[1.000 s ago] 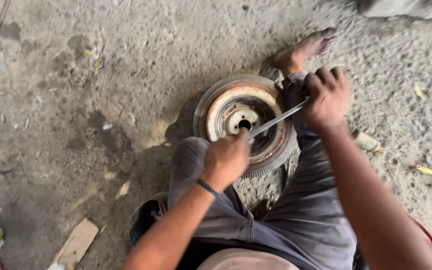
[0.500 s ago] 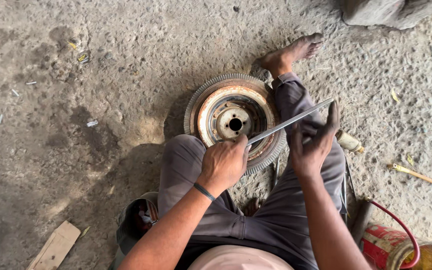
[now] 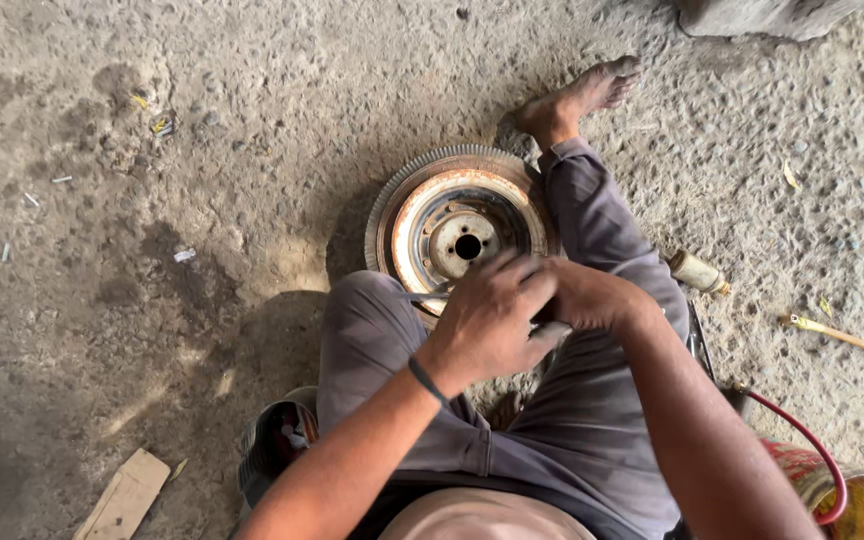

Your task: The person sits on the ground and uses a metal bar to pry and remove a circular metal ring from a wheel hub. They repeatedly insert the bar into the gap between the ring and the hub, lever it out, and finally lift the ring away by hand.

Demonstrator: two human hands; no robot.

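1. Rusty steel forms the rim of the small wheel (image 3: 464,235), which lies flat on the concrete floor (image 3: 202,150) between the person's legs, at about 12 o'clock from the hands.
2. Its hub shows a dark centre hole ringed by smaller bolt holes; a grey ribbed tyre wraps the rim, with its tread showing along the 10 to 12 o'clock edge.
3. At 3 o'clock the wheel touches the grey trouser leg (image 3: 592,225), which covers that edge; the bare foot (image 3: 577,100) rests on the floor at 1 o'clock.
4. The left hand (image 3: 487,315) hovers over the wheel's 6 o'clock edge, fingers curled narrow around a thin metal bar (image 3: 422,296), of which only a short end shows at 9 o'clock of the hand.
5. The right hand (image 3: 587,297) presses against the left at 3 o'clock; its fingers are folded in, and I cannot tell what they grip.
6. Open floor lies from 8 to 12 o'clock of the wheel, bare but for small scraps.
7. Toward 3 o'clock a small pale bottle (image 3: 697,272) lies just beyond the leg.
8. At 5 o'clock a red hose (image 3: 802,430) curves to a red-and-yellow canister (image 3: 852,500) by the frame's edge.
9. A cardboard piece (image 3: 124,497) lies at 7 o'clock, well apart.
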